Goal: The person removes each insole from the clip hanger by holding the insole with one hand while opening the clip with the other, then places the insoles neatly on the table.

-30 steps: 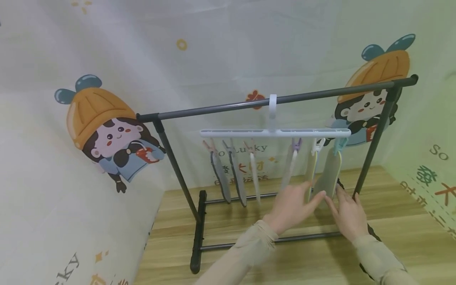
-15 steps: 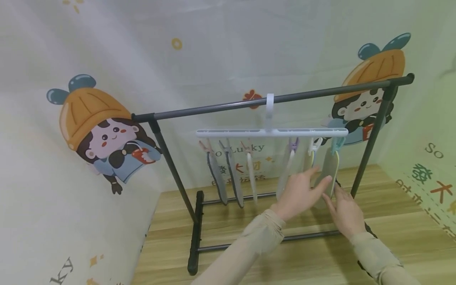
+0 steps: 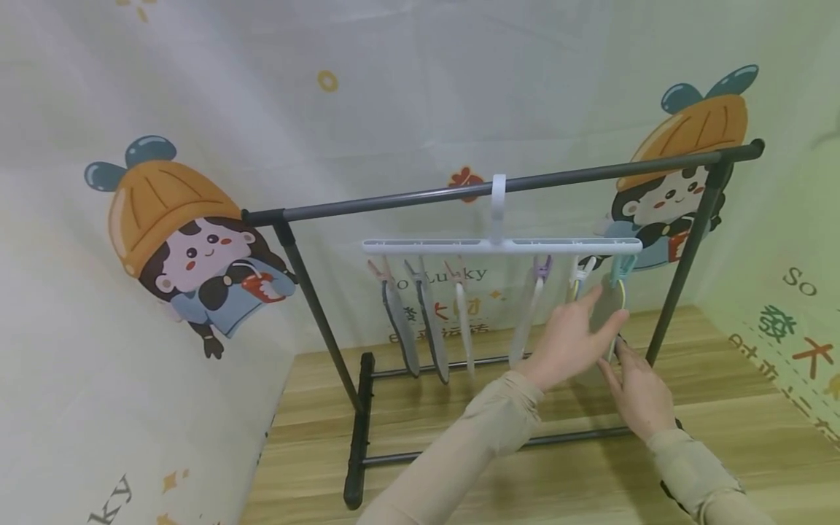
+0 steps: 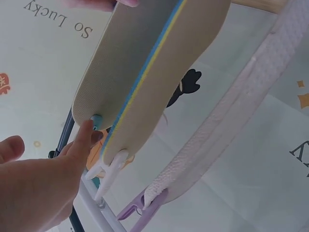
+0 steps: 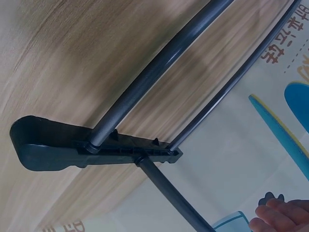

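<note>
The left grip (image 3: 572, 341), thumb and forefinger spread wide, is at the upper part of an insole (image 4: 123, 63); the right grip (image 3: 639, 392) holds its lower end. Above both are its turquoise clip (image 3: 623, 268) and a white hanger (image 3: 433, 246); behind, a printed backdrop (image 3: 394, 109).

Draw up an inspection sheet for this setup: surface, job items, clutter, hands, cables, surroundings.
Surface: wood-grain top, with the rack standing on it.
Job items: hanger hooked over the rack's top bar; six insoles, each hanging from its own clip.
Clutter: nothing seen.
Left hand: near the teal clip; contact unclear.
Right hand: at the lower part of the rightmost insole; grip unclear.
Cables: nothing seen.
Surroundings: pale backdrop printed with cartoon figures and lettering.
</note>
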`<action>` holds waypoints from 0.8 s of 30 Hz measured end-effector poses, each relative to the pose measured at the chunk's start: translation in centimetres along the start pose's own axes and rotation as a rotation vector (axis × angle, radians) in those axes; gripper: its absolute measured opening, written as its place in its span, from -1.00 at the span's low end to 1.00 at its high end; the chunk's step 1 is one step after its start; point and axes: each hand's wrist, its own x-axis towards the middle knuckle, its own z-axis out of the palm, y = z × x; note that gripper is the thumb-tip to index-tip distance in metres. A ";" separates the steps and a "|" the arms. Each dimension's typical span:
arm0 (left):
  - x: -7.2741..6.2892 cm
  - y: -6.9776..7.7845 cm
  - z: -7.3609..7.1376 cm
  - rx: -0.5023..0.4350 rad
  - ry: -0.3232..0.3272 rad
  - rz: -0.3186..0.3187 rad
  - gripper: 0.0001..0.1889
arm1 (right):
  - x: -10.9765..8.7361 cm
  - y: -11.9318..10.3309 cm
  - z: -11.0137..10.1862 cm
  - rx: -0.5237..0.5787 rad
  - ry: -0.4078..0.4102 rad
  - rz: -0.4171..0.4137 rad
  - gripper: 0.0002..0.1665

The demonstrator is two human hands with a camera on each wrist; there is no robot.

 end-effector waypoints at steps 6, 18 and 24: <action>0.6 0.6 -0.3 -0.015 0.032 0.025 -0.34 | 0.1 0.1 0.0 -0.004 -0.015 -0.003 -0.26; 1.6 1.5 -0.2 -0.045 0.058 -0.034 -0.37 | 0.1 -0.1 0.2 -0.009 0.029 -0.010 -0.28; 2.2 1.8 -0.1 -0.041 0.075 -0.054 -0.36 | 0.2 -0.2 0.2 0.015 0.039 -0.012 -0.30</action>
